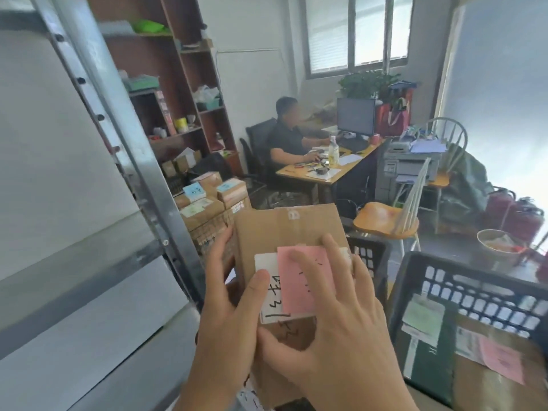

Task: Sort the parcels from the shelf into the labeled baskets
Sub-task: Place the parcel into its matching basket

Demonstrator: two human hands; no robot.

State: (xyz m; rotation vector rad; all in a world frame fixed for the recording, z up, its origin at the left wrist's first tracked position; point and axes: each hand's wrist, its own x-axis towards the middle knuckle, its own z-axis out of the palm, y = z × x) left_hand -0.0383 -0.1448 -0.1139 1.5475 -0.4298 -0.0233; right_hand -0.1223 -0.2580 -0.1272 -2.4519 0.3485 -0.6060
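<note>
Brown cardboard parcel lower centre, flat face up, white handwritten label and pink note on top. Black slatted basket lower right holds labelled parcels.

Two bare forearms reach into view from the bottom edge, each ending in an uncovered left hand and right hand. No sleeves, gloves, rings or watch show; fingernails are short and unpainted.

white label — handwriting, not legible

Daylit office: barred window, wooden desk, brown bookshelf, wooden chair
</note>
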